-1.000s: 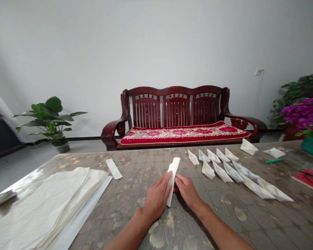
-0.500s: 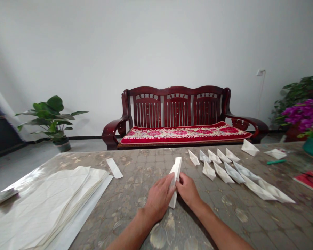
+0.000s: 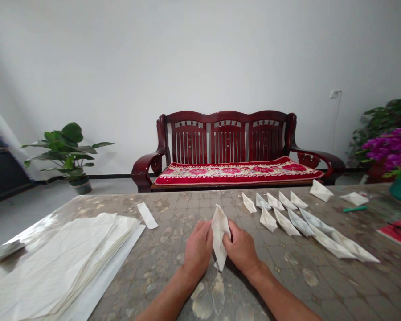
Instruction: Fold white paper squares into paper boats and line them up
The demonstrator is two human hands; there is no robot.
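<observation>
Between my two hands stands a folded white paper boat [image 3: 219, 232], long and pointed at both ends, just over the table. My left hand [image 3: 198, 247] grips its left side, with the fingers partly hidden behind the paper. On the right side my right hand [image 3: 242, 245] holds it, thumb pressed against the near face and the other fingers curled behind. Several finished paper boats [image 3: 287, 221] sit in rows to the right of my hands.
A stack of white paper sheets [image 3: 70, 249] covers the table's left part, with a paper strip [image 3: 147, 216] beside it. At the right lie a green pen [image 3: 354, 208] and a red book [image 3: 392, 234] with glasses on it. A wooden bench [image 3: 227, 142] stands beyond the table.
The paper has gone from a narrow upright fold to a wider, opened boat shape. My left hand has shifted slightly left, and my right thumb now rests on the paper's near face.
</observation>
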